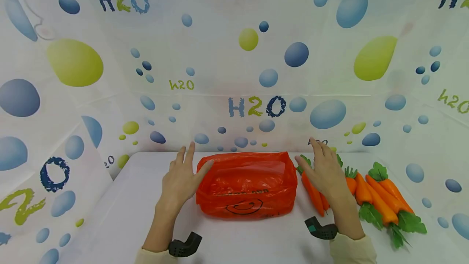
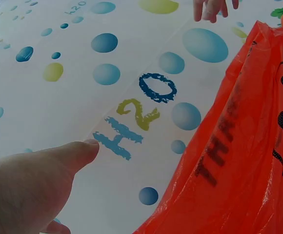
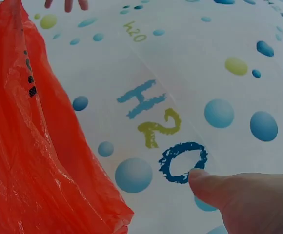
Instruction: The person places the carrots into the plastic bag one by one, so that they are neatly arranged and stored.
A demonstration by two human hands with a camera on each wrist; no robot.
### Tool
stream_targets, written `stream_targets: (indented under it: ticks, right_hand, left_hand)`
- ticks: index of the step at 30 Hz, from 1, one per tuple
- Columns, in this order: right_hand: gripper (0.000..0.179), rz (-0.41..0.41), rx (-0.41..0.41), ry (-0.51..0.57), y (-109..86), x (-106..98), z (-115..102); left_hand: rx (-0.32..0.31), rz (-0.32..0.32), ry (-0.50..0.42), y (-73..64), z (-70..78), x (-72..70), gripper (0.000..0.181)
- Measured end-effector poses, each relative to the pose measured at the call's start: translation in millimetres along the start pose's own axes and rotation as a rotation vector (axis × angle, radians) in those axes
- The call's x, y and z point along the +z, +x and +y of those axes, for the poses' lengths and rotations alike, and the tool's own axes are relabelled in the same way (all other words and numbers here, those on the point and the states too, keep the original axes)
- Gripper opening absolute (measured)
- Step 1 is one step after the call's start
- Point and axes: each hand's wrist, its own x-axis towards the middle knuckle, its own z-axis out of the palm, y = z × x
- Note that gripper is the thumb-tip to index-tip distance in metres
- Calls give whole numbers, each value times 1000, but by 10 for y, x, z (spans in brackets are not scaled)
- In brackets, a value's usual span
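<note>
A red plastic bag with a printed smiling face stands on the white table between both hands, its mouth gaping toward the head camera. At its left side is my left hand, fingers straight and thumb spread toward the bag. My right hand is held on the other side, likewise with extended fingers, in front of some of the carrots. Neither hand holds anything. In the left wrist view the bag shows black lettering, apart from the thumb. The right wrist view has the bag at left, away from the thumb.
Several orange carrots with green leafy tops lie in a heap at the right of the table. A white cloth printed with drops and H2O lettering hangs behind. The white tabletop extends left of the bag.
</note>
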Motion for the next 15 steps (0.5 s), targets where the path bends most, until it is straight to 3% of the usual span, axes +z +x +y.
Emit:
stream_targets:
  ticks: [15]
  right_hand:
    - [80, -82, 70, 5, 53, 78, 62]
  left_hand:
    - [-61, -31, -21, 45, -79, 94, 80]
